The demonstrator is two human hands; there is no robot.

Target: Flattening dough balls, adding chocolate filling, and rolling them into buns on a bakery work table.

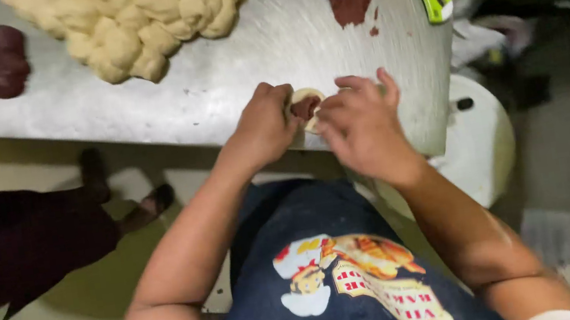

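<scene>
Filled dough piece (306, 107) between left hand (266, 124) and right hand (362, 127), touching both.

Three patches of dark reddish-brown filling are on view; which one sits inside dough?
The small dab in the dough round between the left hand and right hand; the other two lie bare on the steel table.

Small pale dough disc (308, 107), dark red-brown filling at centre, on steel table edge; partly hidden, prob. cupped.
</scene>
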